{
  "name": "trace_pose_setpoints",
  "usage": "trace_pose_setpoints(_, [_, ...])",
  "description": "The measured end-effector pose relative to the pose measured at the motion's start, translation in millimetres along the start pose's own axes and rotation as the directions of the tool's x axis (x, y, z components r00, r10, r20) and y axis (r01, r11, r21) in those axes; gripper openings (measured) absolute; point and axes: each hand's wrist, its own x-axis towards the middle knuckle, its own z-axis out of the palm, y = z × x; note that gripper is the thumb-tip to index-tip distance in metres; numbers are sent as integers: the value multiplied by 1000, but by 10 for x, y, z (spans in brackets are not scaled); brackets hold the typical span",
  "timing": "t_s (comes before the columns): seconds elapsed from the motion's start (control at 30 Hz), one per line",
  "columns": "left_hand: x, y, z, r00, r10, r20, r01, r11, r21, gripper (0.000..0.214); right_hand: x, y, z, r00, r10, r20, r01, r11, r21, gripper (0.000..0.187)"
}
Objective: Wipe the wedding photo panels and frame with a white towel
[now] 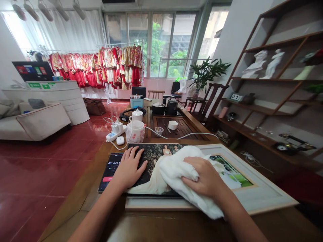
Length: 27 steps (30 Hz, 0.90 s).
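Right hand [203, 176]: fingers are pressing together, palm-down on a bunched white cloth [176, 178], not pinching. Left hand [130, 168]: fingers are spreading flat on a dark wedding photo panel [151, 161], just left of the cloth. Panel's long axis is running left-right; right hand is sitting nearer the pale picture frame [262, 198].

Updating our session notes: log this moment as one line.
left hand: flat on wedding photo | right hand: on white cloth over photo | nearby: pale picture frame, phone
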Motion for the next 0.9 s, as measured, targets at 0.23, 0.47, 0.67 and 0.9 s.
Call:
trace_pose_setpoints(0.23, [-2, 0, 2, 1000, 7, -2, -7, 1000, 8, 47, 29, -15, 25, 998, -7, -66, 0, 994, -106, 20])
trace_pose_setpoints(0.47, [0, -9, 11, 1000, 14, -10, -14, 1000, -10, 46, 13, 9, 10, 999, -41, -13, 40, 998, -53, 16])
trace_pose_setpoints(0.67, [-3, 2, 1, 1000, 6, 0, -6, 1000, -5, 47, 19, -6, 82, 995, 4, -95, -19, 989, -149, 23])
trace_pose_setpoints(0.9, [2, 22, -12, 1000, 0, 15, -1, 1000, 18, 48, -21, 50, 67, 996, -64, -65, 56, 992, -117, 25])
